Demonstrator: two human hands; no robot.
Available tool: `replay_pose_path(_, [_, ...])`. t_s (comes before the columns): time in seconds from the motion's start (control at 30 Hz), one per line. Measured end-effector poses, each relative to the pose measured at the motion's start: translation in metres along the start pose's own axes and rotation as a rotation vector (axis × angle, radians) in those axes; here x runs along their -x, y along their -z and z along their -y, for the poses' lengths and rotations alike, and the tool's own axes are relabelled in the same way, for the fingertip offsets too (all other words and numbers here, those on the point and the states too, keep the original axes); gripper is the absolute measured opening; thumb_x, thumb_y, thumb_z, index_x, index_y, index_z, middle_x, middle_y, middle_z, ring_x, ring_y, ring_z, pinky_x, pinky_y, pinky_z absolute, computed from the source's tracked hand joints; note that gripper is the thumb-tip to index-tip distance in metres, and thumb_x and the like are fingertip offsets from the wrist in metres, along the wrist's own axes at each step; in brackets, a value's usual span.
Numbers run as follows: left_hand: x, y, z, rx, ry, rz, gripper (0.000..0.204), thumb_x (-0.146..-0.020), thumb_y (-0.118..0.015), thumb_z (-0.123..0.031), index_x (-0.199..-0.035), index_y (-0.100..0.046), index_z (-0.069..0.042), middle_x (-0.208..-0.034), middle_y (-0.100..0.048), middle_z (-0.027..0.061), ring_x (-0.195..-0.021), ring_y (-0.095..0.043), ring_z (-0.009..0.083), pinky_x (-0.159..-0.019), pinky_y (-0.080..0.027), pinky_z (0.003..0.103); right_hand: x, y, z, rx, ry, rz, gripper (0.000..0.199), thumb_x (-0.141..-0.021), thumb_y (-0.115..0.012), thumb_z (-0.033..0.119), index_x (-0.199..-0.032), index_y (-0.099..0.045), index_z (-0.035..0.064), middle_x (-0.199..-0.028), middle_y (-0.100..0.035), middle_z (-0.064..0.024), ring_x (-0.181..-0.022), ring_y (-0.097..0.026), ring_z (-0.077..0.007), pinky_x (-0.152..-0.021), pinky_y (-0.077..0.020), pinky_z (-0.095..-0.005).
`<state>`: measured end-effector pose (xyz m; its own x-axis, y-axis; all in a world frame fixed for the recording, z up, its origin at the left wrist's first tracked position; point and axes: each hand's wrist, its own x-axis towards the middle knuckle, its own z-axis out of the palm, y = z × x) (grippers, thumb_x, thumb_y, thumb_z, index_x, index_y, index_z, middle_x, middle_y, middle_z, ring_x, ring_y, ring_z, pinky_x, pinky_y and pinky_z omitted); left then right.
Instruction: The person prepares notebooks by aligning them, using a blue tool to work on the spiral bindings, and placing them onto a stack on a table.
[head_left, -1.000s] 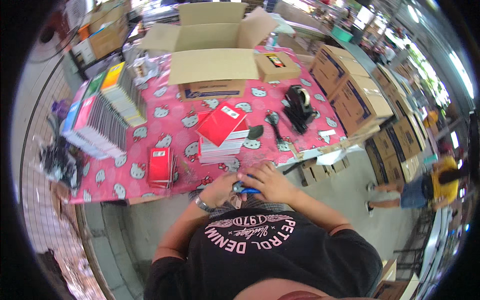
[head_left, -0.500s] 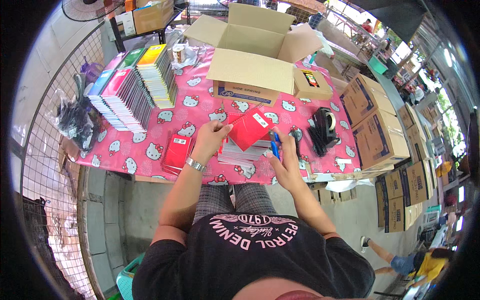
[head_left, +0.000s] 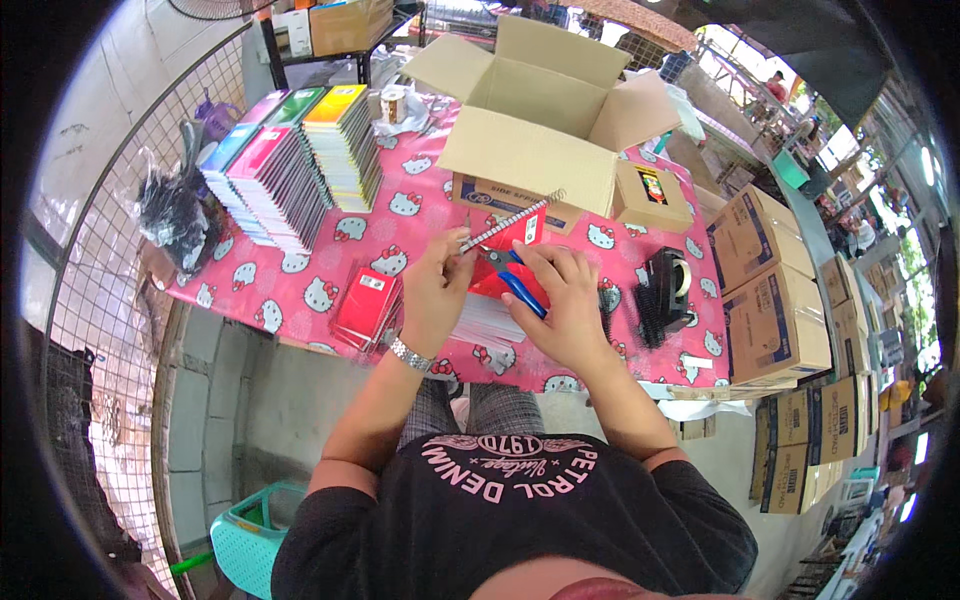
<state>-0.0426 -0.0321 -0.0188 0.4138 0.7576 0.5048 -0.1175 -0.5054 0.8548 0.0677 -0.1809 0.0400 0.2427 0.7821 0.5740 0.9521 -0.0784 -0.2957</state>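
Observation:
My left hand is closed on a spiral notebook, pinching it near one end of its wire coil. The notebook is tilted so that its coil edge faces up. In my right hand are blue-handled pliers, their jaws close to the coil end by my left fingers. Whether the jaws touch the wire, I cannot tell. Below my hands lies a stack of notebooks with red covers and white page edges, partly hidden. Left of my left wrist lie several red notebooks.
Tall stacks of colored notebooks stand at the left. An open cardboard box is at the back, beside a smaller closed box. A black tape dispenser and dark coils sit at the right. Cartons are piled beyond the table's right edge.
The notebook has turned from cover-up to coil edge up. My right hand has brought the pliers left toward the coil end at my left fingers. The whole view has shifted slightly.

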Motion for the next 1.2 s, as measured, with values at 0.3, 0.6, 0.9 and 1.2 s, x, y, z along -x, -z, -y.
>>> replay_pose_path(0.3, [0.006, 0.005, 0.006, -0.102, -0.057, 0.103, 0.027, -0.085, -0.070, -0.003, -0.111, -0.069, -0.004, -0.077, -0.067, 0.0071, -0.062, -0.059, 0.0125, -0.057, -0.047, 0.027, 0.009, -0.006, 0.002, 0.092, 0.014, -0.019, 0.058, -0.075, -0.075, 0.025, -0.129, -0.059, 0.0112, -0.117, -0.058, -0.0076, -0.107, -0.050, -0.0293, -0.091, -0.0362, -0.0444])
replay_pose_path(0.6, [0.011, 0.008, 0.016, -0.105, -0.169, 0.092, 0.027, -0.082, -0.069, -0.001, -0.109, -0.069, -0.005, -0.085, -0.069, 0.0119, -0.068, -0.066, 0.0194, -0.060, -0.051, 0.030, 0.018, -0.014, -0.006, -0.520, -0.238, 0.190, 0.040, -0.089, -0.065, 0.022, -0.125, -0.060, 0.0045, -0.103, -0.065, -0.0097, -0.093, -0.062, -0.0240, -0.080, -0.0488, -0.0372])
replay_pose_path(0.9, [-0.006, 0.042, 0.020, -0.095, -0.235, -0.002, 0.020, -0.084, -0.067, 0.002, -0.103, -0.069, -0.004, -0.087, -0.069, 0.0106, -0.072, -0.066, 0.0177, -0.064, -0.051, 0.029, 0.032, -0.018, -0.001, -0.970, -0.555, 0.318, 0.043, -0.098, -0.055, 0.023, -0.134, -0.053, -0.0004, -0.114, -0.065, -0.0084, -0.098, -0.061, -0.0149, -0.085, -0.0484, -0.0296])
replay_pose_path(1.2, [-0.084, 0.141, 0.033, -0.727, -0.408, 0.164, 0.006, -0.077, -0.064, -0.004, -0.082, -0.065, -0.007, -0.082, -0.066, 0.0092, -0.075, -0.058, 0.0305, -0.067, -0.046, 0.043, 0.192, -0.089, -0.145, -1.205, -1.363, -0.050, 0.034, -0.097, -0.054, 0.027, -0.118, -0.059, 0.0013, -0.093, -0.068, -0.0096, -0.074, -0.066, -0.0205, -0.069, -0.0564, -0.0412])
